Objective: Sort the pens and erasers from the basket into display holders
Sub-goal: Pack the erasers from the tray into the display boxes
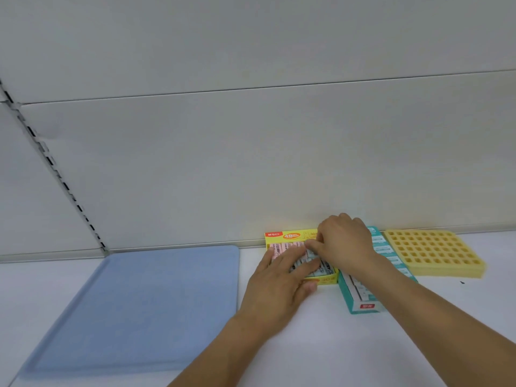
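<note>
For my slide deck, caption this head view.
Both hands arrange erasers in the yellow box on a shelf.

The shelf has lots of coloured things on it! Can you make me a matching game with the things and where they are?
Things:
1. blue tray
2. yellow eraser box
3. teal box
4. yellow grid holder

Places:
A. farthest right, full of little square holes
B. under both hands
C. farthest left, lying flat
D. between the yellow eraser box and the yellow grid holder

Pairs: 1-C, 2-B, 3-D, 4-A
</note>
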Action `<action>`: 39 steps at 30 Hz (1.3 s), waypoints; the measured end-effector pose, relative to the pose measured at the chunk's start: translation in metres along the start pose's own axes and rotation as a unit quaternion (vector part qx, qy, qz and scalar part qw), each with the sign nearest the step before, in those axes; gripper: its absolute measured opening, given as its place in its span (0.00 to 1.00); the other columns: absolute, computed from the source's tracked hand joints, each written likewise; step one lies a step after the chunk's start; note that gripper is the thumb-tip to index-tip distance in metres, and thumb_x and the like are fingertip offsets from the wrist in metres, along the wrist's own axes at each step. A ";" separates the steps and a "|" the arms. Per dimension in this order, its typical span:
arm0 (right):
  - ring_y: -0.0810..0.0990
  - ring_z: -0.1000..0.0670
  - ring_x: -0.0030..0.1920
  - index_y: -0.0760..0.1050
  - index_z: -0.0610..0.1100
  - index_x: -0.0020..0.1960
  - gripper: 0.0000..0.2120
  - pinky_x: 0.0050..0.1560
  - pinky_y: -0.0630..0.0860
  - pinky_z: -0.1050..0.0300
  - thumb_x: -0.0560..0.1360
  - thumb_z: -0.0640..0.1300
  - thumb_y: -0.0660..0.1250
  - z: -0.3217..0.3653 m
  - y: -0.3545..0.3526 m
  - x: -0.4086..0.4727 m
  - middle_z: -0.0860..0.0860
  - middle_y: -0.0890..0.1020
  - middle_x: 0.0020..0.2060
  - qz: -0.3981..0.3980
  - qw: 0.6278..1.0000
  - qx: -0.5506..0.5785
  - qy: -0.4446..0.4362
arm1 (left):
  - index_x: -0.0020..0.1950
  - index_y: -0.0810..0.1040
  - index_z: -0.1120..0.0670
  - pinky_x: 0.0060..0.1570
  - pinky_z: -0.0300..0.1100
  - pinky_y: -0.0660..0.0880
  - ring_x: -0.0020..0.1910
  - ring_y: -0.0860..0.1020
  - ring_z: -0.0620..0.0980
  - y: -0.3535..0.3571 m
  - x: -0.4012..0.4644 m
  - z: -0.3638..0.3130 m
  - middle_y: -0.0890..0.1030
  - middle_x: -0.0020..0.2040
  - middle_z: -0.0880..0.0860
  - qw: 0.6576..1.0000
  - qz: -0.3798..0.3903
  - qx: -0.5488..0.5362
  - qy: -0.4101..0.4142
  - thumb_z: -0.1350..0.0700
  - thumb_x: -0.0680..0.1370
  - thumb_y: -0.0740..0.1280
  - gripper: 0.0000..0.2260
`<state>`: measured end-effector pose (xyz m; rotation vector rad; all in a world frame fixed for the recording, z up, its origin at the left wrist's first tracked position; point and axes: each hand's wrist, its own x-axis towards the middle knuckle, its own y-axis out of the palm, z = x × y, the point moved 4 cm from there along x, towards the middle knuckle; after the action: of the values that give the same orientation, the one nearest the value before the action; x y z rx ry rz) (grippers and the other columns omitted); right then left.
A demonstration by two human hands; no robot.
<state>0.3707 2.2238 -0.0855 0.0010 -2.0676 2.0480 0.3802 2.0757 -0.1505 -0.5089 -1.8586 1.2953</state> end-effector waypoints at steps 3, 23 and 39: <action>0.74 0.46 0.50 0.66 0.47 0.40 0.15 0.45 0.63 0.54 0.77 0.57 0.63 0.010 -0.002 0.004 0.48 0.79 0.45 0.026 0.999 -0.012 0.035 | 0.72 0.69 0.41 0.74 0.52 0.59 0.71 0.66 0.47 0.000 0.002 0.000 0.68 0.73 0.46 1.000 0.002 -0.006 0.001 0.41 0.81 0.54 0.20; 0.81 0.50 0.38 0.80 0.46 0.38 0.05 0.37 0.77 0.56 0.73 0.43 0.72 -0.011 -0.008 -0.020 0.50 0.82 0.37 0.044 0.958 0.240 0.148 | 0.66 0.74 0.45 0.69 0.54 0.68 0.65 0.73 0.52 0.009 0.001 0.003 0.75 0.65 0.49 0.999 -0.030 -0.004 -0.020 0.45 0.81 0.53 0.17; 0.73 0.54 0.41 0.77 0.55 0.46 0.03 0.45 0.71 0.54 0.78 0.51 0.65 -0.016 0.006 -0.051 0.59 0.69 0.35 0.010 0.977 0.191 0.093 | 0.68 0.75 0.47 0.70 0.53 0.62 0.70 0.71 0.49 0.008 -0.002 0.005 0.75 0.69 0.49 0.998 -0.034 0.048 0.022 0.44 0.81 0.51 0.20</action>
<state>0.4217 2.2316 -0.0994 -0.1406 -1.5491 2.3246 0.3771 2.0744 -0.1593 -0.4170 -1.7525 1.3104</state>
